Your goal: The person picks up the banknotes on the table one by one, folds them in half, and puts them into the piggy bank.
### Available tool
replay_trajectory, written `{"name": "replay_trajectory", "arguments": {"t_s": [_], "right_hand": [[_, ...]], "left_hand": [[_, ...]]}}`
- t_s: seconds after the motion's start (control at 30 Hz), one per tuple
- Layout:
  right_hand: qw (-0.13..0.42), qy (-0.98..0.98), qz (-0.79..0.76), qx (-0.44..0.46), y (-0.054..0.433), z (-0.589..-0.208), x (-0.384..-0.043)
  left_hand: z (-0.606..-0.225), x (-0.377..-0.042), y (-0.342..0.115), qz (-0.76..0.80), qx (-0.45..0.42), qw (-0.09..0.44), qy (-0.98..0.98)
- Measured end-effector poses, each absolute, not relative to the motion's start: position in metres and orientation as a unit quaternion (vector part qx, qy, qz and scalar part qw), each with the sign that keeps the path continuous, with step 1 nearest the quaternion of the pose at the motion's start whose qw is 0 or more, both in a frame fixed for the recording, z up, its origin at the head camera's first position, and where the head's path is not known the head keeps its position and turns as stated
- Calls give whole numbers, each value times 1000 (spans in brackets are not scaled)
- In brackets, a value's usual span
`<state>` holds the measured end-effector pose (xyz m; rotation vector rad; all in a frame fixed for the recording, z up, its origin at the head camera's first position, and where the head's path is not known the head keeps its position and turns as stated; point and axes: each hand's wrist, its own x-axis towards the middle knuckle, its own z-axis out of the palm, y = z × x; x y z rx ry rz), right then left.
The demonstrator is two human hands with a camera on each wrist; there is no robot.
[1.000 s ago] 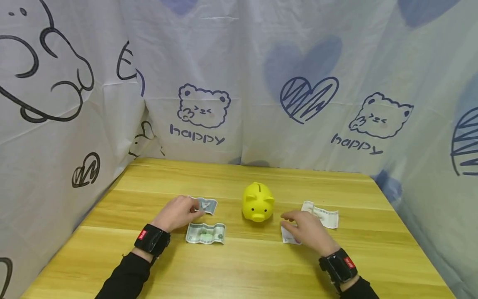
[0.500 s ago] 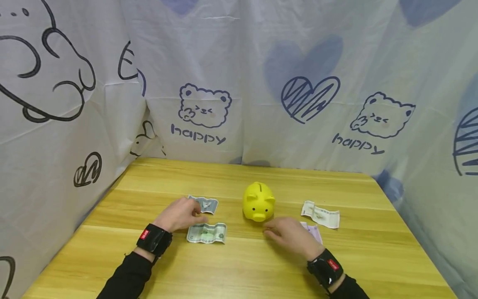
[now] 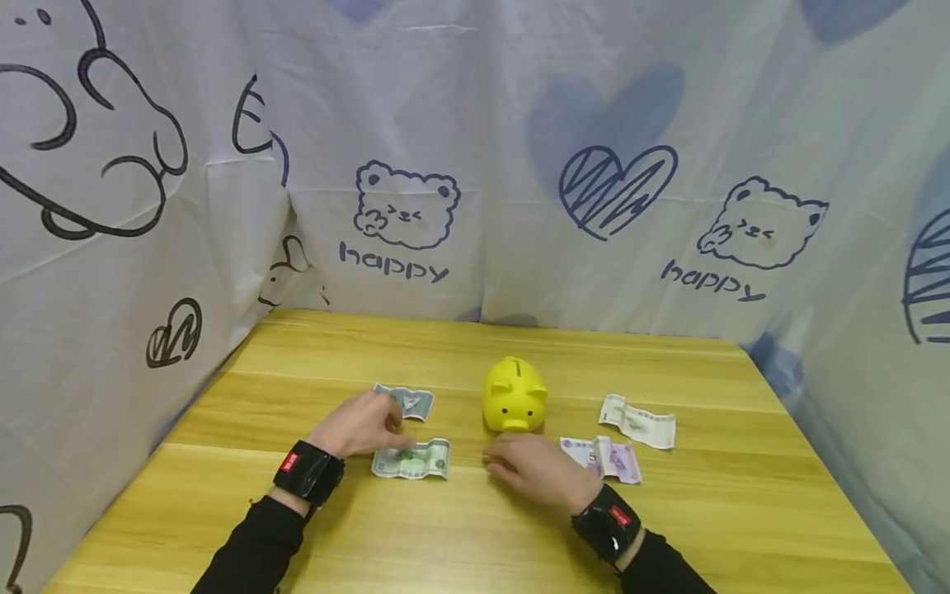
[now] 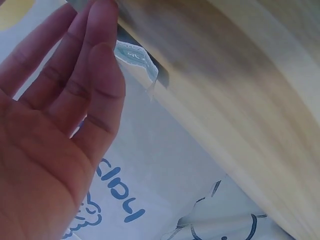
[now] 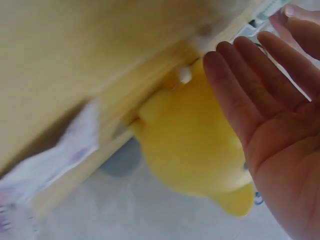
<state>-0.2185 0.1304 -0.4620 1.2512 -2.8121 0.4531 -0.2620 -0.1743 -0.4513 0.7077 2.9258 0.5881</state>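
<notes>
A yellow piggy bank (image 3: 514, 396) stands upright mid-table, its snout toward the person. My right hand (image 3: 538, 469) is just in front of it, fingers extended and holding nothing; the right wrist view shows the piggy bank's side (image 5: 192, 140) beyond the fingers. My left hand (image 3: 362, 425), fingers loosely bent and holding nothing, hovers at two banknotes. One is a green banknote (image 3: 412, 462), overlapped by the thumb; whether they touch I cannot tell. Behind lies a blue-grey banknote (image 3: 416, 404), partly covered by the hand. Right of the piggy bank lies a creased purple banknote (image 3: 619, 460).
A pale, folded banknote (image 3: 647, 426) lies at the right, behind the purple one. The wooden table (image 3: 445, 536) ends at a printed cloth backdrop (image 3: 512, 247), which also hangs along both sides.
My right hand has moved left, from over the purple banknote to in front of the piggy bank, leaving that banknote uncovered. My left hand has shifted very slightly toward the green banknote.
</notes>
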Motion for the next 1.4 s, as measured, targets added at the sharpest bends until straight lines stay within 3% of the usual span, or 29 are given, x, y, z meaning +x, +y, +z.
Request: {"name": "replay_trajectory", "arguments": {"t_s": [0.73, 1.2, 1.4], "right_hand": [[-25, -914, 108, 391, 74, -454, -224], [4, -926, 71, 371, 57, -455, -227], [-13, -929, 102, 354, 58, -455, -229]], "left_hand": [[-456, -264, -171, 196, 243, 52, 948], [-456, -264, -171, 207, 225, 57, 950], [-456, -265, -171, 222, 239, 53, 944]]}}
